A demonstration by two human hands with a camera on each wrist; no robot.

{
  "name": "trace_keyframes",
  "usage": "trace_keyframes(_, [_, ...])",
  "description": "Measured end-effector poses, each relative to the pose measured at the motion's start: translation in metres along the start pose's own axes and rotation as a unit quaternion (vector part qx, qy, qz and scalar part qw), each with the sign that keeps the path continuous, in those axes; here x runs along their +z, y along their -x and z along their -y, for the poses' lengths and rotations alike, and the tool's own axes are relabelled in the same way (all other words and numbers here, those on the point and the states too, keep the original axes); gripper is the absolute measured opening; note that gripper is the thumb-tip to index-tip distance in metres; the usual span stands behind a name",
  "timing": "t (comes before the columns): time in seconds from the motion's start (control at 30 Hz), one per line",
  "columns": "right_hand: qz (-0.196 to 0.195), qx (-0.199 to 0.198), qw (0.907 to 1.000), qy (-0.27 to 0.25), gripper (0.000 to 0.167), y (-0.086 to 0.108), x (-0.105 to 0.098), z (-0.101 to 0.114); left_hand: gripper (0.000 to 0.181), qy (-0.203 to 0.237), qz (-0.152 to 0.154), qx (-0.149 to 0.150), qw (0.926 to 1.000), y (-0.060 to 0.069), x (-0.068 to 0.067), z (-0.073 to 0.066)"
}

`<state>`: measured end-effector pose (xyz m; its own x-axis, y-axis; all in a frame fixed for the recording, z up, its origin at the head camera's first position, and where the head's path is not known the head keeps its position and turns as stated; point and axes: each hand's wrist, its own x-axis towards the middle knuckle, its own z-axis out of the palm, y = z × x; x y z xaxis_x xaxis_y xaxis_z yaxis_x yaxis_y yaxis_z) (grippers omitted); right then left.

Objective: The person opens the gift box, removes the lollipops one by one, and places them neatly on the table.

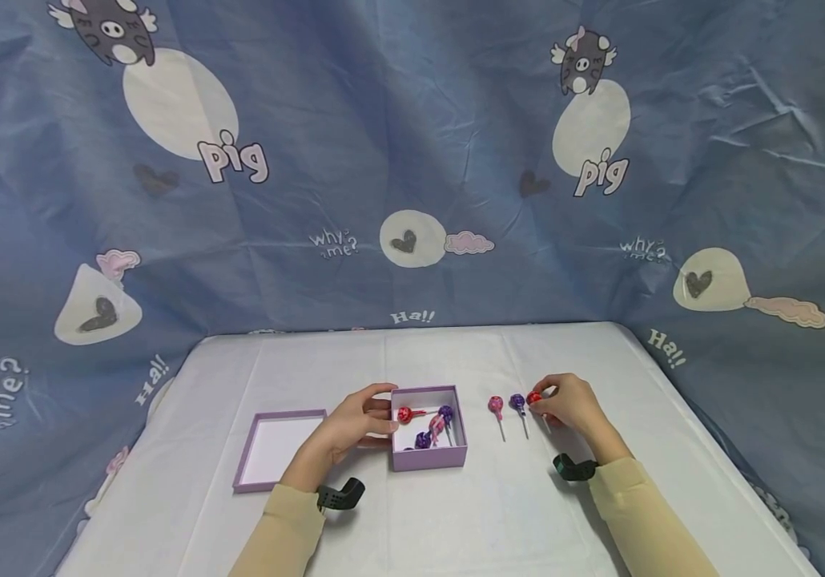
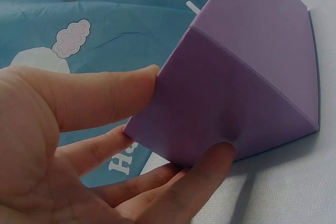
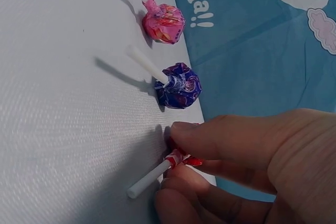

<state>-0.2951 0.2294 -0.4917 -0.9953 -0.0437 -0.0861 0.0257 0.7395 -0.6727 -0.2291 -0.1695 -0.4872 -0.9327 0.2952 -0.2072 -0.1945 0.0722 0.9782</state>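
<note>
A purple box (image 1: 428, 458) with several lollipops inside stands on the white table. My left hand (image 1: 355, 421) touches its left side, fingers and thumb spread along the wall; in the left wrist view the fingertips of this hand (image 2: 105, 145) rest on the purple box (image 2: 210, 98). Right of the box, my right hand (image 1: 567, 405) pinches a red lollipop (image 1: 534, 397) by its head. The right wrist view shows the hand (image 3: 247, 166) around the red lollipop (image 3: 177, 157), its white stick pointing out. Beside it lie a purple lollipop (image 3: 179, 86) and a pink lollipop (image 3: 164, 23).
A shallow purple lid (image 1: 257, 486) lies on the table left of the box, close to my left forearm. A blue patterned cloth (image 1: 355, 288) hangs behind the white table (image 1: 506, 513).
</note>
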Motion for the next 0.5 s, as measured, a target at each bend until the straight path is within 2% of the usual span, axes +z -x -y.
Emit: trace_keyframes(0.5, [-0.002,0.004,1.0000,-0.001,0.024,0.0006,-0.0023,-0.0025,0.074,-0.001,-0.003,0.000,1.0000,-0.0023,0.0000,0.0012])
